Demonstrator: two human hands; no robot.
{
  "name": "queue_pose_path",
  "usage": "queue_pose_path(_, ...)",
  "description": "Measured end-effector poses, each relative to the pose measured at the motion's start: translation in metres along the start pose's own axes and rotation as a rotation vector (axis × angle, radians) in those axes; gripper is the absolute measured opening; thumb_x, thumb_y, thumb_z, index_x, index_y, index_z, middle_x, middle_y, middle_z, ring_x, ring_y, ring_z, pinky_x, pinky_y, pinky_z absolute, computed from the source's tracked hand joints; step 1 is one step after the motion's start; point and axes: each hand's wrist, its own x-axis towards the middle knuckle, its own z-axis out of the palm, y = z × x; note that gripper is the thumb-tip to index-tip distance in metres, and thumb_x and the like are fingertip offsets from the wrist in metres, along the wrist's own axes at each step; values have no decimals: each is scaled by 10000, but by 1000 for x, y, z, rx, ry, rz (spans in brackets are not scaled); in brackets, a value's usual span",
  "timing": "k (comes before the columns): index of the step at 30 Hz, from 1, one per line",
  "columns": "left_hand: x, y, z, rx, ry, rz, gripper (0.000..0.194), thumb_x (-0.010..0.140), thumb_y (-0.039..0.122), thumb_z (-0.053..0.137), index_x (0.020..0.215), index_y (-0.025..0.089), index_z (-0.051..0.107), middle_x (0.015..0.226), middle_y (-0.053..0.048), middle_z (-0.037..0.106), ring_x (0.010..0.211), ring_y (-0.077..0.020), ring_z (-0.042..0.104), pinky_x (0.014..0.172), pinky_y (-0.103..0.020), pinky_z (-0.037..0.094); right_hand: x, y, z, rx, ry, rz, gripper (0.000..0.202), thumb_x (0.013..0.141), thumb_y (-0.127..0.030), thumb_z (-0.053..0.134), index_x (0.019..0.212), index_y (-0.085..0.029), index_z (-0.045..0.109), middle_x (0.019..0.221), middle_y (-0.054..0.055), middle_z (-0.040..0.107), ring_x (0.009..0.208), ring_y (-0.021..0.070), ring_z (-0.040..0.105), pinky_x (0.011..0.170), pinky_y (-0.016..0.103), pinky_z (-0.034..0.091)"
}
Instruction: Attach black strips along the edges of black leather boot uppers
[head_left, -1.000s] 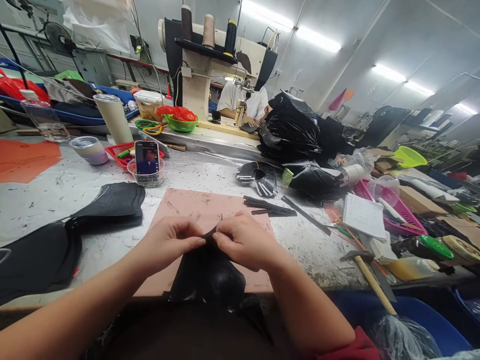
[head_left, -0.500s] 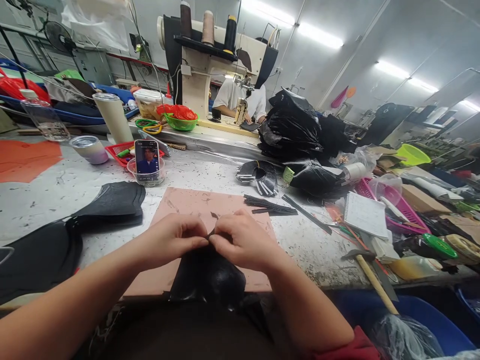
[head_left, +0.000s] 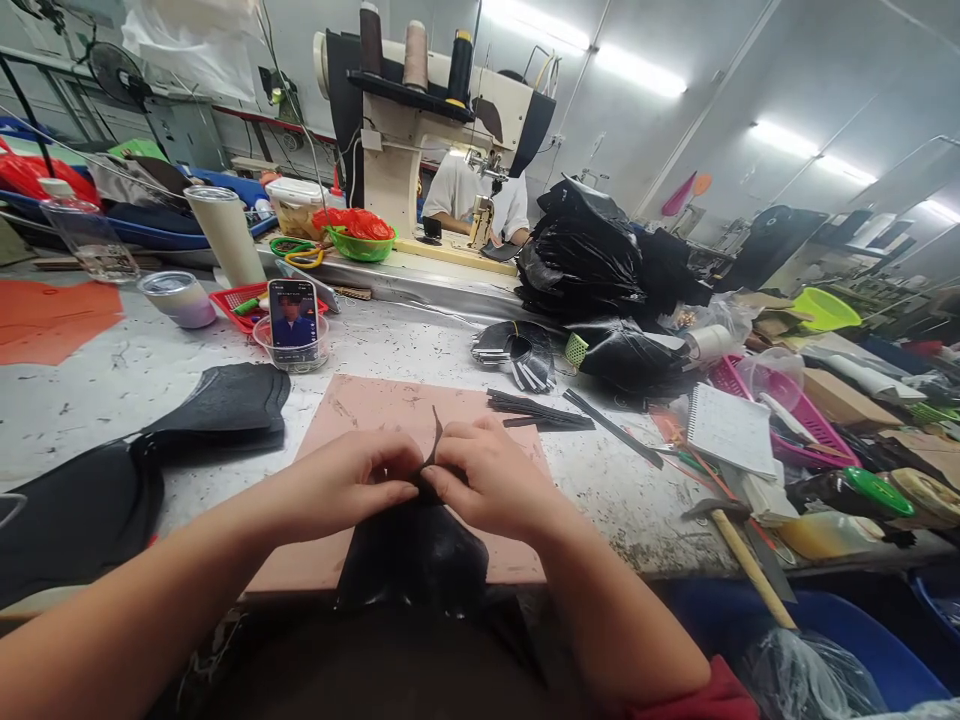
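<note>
A glossy black piece of material point(head_left: 416, 560) hangs over the near edge of a pink board point(head_left: 330, 545). My left hand point(head_left: 360, 480) pinches its upper edge from the left. From the right, my right hand point(head_left: 480, 480) pinches the same edge, close to the left fingertips. A thin dark strip point(head_left: 437, 425) sticks up between the two hands. Beyond them, several black strips point(head_left: 536, 408) lie across the board's right corner and the table. Stacked black pieces point(head_left: 225, 405) rest to the left of the board.
A phone point(head_left: 293, 318) stands in a clear bowl. Behind it are a tumbler point(head_left: 225, 235) and a sewing machine point(head_left: 390, 150), with a person point(head_left: 457, 195) beyond. To the right lie a notebook point(head_left: 731, 430), a hammer point(head_left: 750, 565) and a pink basket point(head_left: 810, 430).
The thin dark strip now stands up higher between my hands. My fingers have shifted slightly, and the black piece has moved a little left.
</note>
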Motion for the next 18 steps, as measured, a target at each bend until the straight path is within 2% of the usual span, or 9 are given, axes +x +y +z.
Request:
queue_pose_path(3,1,0,1,-49,53,-29,244,710,396,515,689,161,576,607,10,539,595,-132,475,550,-215,387,-2,1,-1,-2,74,-7,144,783,-191,548,648,-157,512,712,-8,524,671,115,455,769,309,306)
queue_pose_path(7,1,-4,1,-112,95,-34,241,698,385,551,754,158,607,613,13,553,595,-135,495,553,-222,403,-5,5,-1,45,204,-54,129,745,-149,525,627,-167,475,745,-5,531,683,118,451,774,314,301)
queue_pose_path(11,1,-2,2,-143,140,2,248,706,396,563,697,153,615,645,-3,592,626,-140,519,579,-225,431,-5,6,-1,63,208,-96,138,757,-156,530,632,-169,473,754,-5,535,696,116,457,784,310,303)
queue_pose_path(14,2,0,3,-160,130,16,233,716,368,550,749,158,645,678,-5,618,639,-136,527,587,-217,436,-4,7,-2,55,186,-97,142,779,-163,521,641,-170,485,762,-1,552,707,119,468,792,314,298)
queue_pose_path(18,1,3,3,-127,116,30,234,718,339,527,794,159,656,587,19,544,564,-110,472,530,-194,392,-2,9,-2,53,196,-114,149,768,-153,519,626,-164,476,702,-17,549,662,102,473,789,312,285)
